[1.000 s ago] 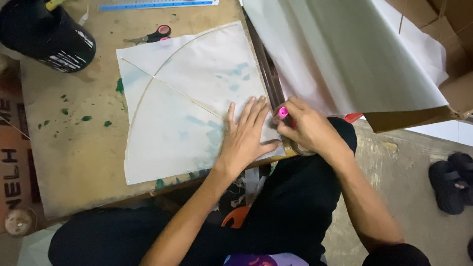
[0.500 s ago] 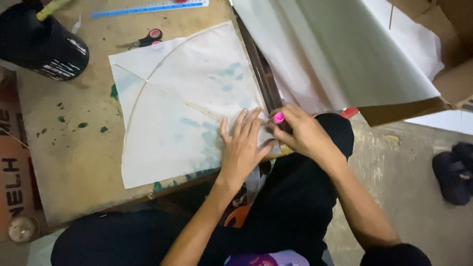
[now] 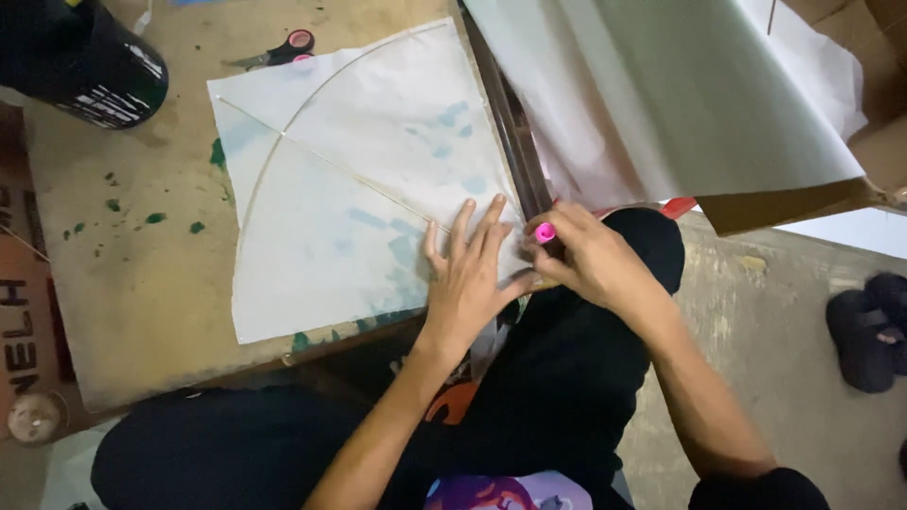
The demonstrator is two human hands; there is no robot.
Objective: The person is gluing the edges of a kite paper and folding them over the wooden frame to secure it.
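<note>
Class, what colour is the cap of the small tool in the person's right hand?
Bright pink cap, seen in the head view, gripped in the right hand.

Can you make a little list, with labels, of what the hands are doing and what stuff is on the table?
Left hand: left hand lies flat, fingers spread, on the white paper kite
Right hand: right hand grips a pink-capped object at the kite's near corner
Kite: diamond shape with thin sticks, faint blue stains
Table: worn wooden table with green paint spots
Scissors: scissors beyond the kite's far edge
Black container: black container at the far left corner
Other paper: big pale sheets at right
</note>
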